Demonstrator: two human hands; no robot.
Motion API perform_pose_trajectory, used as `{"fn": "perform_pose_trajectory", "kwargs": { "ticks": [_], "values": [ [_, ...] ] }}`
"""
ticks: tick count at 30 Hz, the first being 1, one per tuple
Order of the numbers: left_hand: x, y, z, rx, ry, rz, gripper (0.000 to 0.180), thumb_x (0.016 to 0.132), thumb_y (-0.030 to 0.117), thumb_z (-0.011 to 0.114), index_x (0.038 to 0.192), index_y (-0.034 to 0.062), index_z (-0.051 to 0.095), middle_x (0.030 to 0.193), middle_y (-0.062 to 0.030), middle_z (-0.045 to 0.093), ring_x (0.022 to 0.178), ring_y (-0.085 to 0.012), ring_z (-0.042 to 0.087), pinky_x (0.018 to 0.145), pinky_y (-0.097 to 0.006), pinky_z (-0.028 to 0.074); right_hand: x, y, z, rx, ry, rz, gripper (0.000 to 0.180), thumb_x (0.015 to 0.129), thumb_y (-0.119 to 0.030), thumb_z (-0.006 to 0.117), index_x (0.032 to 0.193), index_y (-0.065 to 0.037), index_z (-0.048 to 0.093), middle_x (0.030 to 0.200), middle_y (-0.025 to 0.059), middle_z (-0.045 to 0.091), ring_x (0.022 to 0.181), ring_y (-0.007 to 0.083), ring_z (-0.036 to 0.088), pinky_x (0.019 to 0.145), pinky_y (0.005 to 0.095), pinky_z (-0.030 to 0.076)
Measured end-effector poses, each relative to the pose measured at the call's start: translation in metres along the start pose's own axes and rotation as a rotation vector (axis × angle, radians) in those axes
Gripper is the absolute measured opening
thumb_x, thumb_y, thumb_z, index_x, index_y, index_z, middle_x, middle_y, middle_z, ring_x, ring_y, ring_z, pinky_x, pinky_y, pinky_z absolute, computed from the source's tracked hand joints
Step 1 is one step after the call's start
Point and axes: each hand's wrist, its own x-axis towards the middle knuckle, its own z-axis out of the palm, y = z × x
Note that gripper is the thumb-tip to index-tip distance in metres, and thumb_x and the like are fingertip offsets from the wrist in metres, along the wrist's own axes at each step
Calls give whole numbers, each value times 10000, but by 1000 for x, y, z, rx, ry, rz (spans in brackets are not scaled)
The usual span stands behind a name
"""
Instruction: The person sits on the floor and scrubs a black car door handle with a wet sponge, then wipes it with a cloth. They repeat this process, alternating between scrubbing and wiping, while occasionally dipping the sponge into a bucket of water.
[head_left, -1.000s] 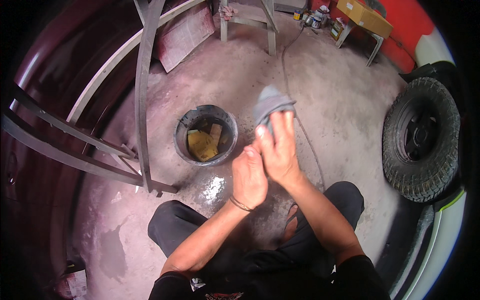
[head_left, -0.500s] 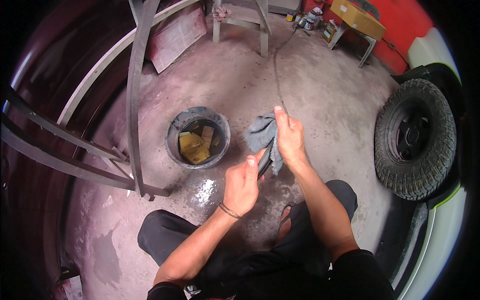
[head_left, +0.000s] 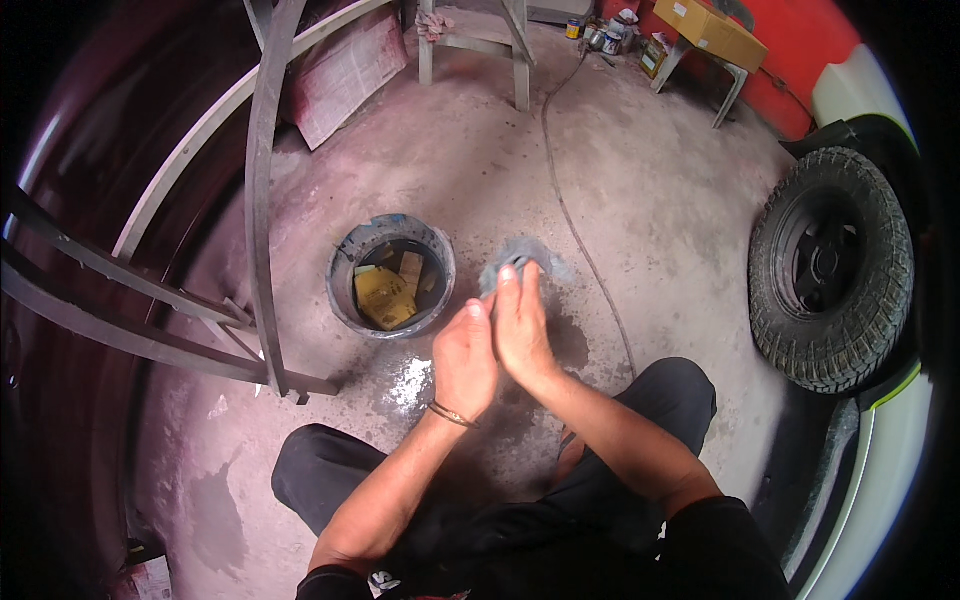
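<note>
My left hand [head_left: 466, 360] is closed, thumb up, in front of my knees. The slim black part seen in it half a second ago is now hidden behind my hands. Pressed close beside it, my right hand [head_left: 524, 325] grips a damp-looking grey cloth [head_left: 522, 252], which bunches out beyond the fingertips. Just left of my hands stands a dark round bucket [head_left: 343, 308] of murky liquid. Yellow sheets or pads [head_left: 385, 298] lie in it.
Curved metal frame bars [head_left: 262, 200] rise at the left beside a dark red car body. A wheel with a knobby tyre [head_left: 832, 270] stands at the right. Along the floor runs a thin hose or cable [head_left: 580, 235]. A cardboard box [head_left: 712, 30] on a stool and several cans [head_left: 611, 42] are at the back.
My right hand has swung left and down with the cloth, closing up against my left hand. The black part, visible before, is now covered. My left hand has shifted slightly left.
</note>
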Motion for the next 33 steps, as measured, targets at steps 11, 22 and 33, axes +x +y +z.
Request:
{"fn": "perform_pose_trajectory", "kwargs": {
  "ticks": [11,22,33],
  "values": [
    [-14,-8,11,-40,91,37,631,1207,425,321,1250,-84,691,1099,-182,724,1040,-268,684,952,-387,525,-13,-2,0,-223,45,-330,641,1164,-319,444,1589,145,319,1627,362,362,1497,499,430,1227,479,395],
    [12,-4,-22,-684,-61,-306,790,1146,662,313,1490,0,572,1156,-81,716,726,-125,617,533,-245,419,56,-4,-67,506,77,-100,510,1127,-278,641,1510,51,572,1270,100,734,1145,144,676,1022,325,536],
    [5,7,-12,-829,-104,-303,891,1098,757,328,1521,0,537,1052,-23,667,785,-118,594,574,-256,419,2,-30,-49,-52,-65,-469,681,959,-230,845,1495,82,562,1471,243,558,1418,302,543,1180,422,446]
  ]
}}
